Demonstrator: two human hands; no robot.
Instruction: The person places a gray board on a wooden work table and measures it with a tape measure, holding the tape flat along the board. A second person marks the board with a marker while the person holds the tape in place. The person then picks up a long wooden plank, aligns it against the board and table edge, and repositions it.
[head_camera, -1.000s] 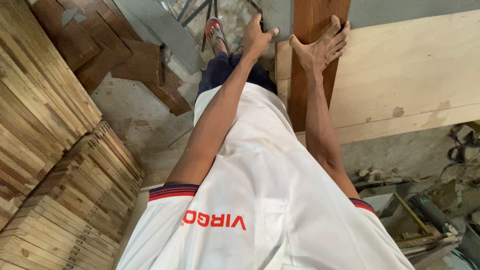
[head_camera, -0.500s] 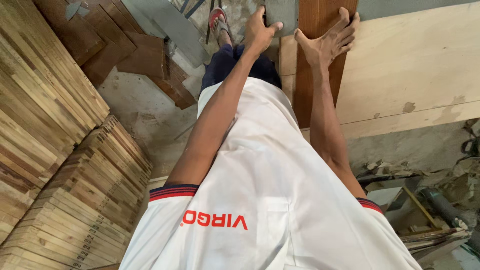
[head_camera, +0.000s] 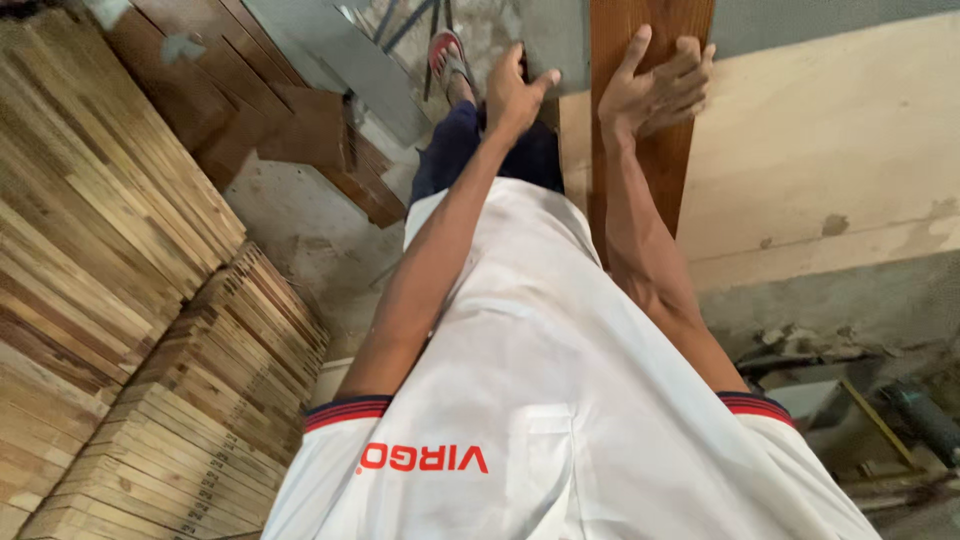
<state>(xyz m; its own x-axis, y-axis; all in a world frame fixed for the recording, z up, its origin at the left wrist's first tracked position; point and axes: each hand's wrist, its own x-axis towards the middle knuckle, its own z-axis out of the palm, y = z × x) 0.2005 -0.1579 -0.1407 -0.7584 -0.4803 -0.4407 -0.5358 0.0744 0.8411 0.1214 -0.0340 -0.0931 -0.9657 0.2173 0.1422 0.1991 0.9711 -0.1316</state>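
Note:
A dark brown wooden plank (head_camera: 650, 170) lies lengthwise across a pale plywood sheet (head_camera: 820, 150). My right hand (head_camera: 655, 90) presses down on the plank near its far end, with the fingers spread and slightly curled over the wood. My left hand (head_camera: 515, 95) hovers just left of the plank's edge, thumb and fingers apart and nothing in it. I cannot tell whether its thumb touches the plank. My white shirt fills the lower middle and hides the plank's near end.
Tall stacks of light wooden slats (head_camera: 120, 250) stand at the left, with a lower stack (head_camera: 200, 420) in front. Dark boards (head_camera: 250, 110) lie at the top left. My sandalled foot (head_camera: 450, 60) is on concrete floor. A power tool (head_camera: 910, 420) sits at the lower right.
The view has drifted a little. Both hands stay in much the same place at the plank. My right hand's fingers have curled slightly.

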